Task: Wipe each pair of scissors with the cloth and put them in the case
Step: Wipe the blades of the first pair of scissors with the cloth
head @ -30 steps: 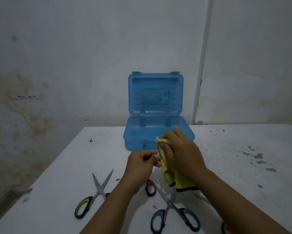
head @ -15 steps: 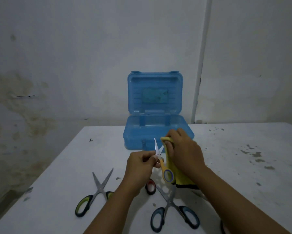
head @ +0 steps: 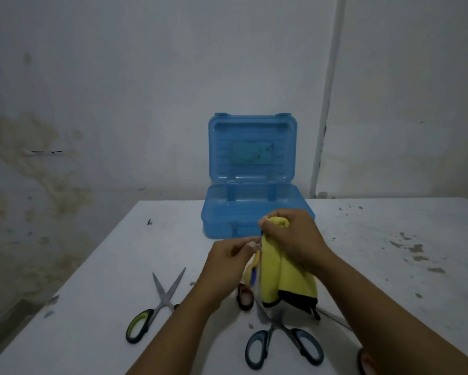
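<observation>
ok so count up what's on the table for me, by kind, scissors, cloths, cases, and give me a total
Scissors: 5 at least partly visible: green-handled pair, blue-handled pair, yellow-handled pair held in the left hand, red handle under the hands, another handle at the bottom edge
Cloths: 1, yellow cloth in the right hand
Cases: 1, open blue case
Total: 7

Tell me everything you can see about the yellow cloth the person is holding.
The soft yellow cloth with a black edge looks like fleecy microfibre. It is bunched at the top in the right hand, whose fingers curl over it, and it hangs in folds, its black hem lowest, just above the white table. It is wrapped around the blades of the small yellow-handled scissors, which the left hand holds by the handle. The blades are hidden.
</observation>
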